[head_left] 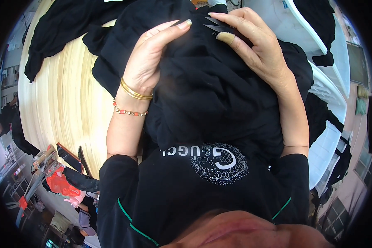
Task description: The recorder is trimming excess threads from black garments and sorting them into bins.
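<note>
A large piece of black cloth (202, 91), likely a garment, lies bunched before me and over my lap. My left hand (153, 49) is closed at its upper left, pinching a fold between thumb and fingers. Around that wrist are a gold bangle and a beaded bracelet. My right hand (252, 41) grips small thread snips (214, 28), their pointed blades parted and aimed left toward the left fingertips. A tan wrap covers the right thumb's tip. The snips' handle is mostly hidden in the palm.
To the left is a pale wooden table (62, 107) with more black cloth (66, 33) at its far side. A dark phone-like object (69, 157) lies at its near edge, by a red cloth (62, 182). White plastic containers (326, 144) holding black cloth stand on the right.
</note>
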`<state>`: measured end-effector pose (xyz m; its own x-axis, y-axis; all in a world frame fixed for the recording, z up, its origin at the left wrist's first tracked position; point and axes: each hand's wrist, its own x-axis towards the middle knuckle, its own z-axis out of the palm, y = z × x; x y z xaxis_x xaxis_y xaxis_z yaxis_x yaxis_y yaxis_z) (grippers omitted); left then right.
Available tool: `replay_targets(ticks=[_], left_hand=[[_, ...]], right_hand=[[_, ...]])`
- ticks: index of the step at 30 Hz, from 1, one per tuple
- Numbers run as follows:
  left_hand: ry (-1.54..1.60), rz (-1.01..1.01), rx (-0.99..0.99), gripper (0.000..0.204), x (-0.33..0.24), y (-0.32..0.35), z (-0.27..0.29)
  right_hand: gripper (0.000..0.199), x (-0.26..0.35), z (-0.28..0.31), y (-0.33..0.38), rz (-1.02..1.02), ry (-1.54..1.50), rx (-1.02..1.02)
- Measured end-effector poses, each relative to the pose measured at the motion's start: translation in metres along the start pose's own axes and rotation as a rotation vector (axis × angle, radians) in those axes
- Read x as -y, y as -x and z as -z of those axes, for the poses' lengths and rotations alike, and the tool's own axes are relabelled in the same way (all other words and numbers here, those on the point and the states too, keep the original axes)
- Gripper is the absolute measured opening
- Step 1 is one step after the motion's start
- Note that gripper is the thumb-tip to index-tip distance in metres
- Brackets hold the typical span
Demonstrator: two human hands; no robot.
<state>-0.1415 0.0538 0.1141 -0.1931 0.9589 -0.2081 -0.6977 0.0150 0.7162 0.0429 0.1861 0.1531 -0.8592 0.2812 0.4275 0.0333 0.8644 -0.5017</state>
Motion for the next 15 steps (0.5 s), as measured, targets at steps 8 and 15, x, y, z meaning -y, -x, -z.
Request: replay_targets(ticks=[8, 15], left_hand=[[-0.021, 0.007, -0.009, 0.019, 0.003, 0.0, -0.001], [-0.017, 0.001, 0.018, 0.02, 0.003, 0.0, -0.008]], right_hand=[[0.036, -0.002, -0.006, 0.001, -0.002, 0.038, -0.033], [0.025, -0.026, -0.026, -0.018, 0.237, -0.305, -0.243]])
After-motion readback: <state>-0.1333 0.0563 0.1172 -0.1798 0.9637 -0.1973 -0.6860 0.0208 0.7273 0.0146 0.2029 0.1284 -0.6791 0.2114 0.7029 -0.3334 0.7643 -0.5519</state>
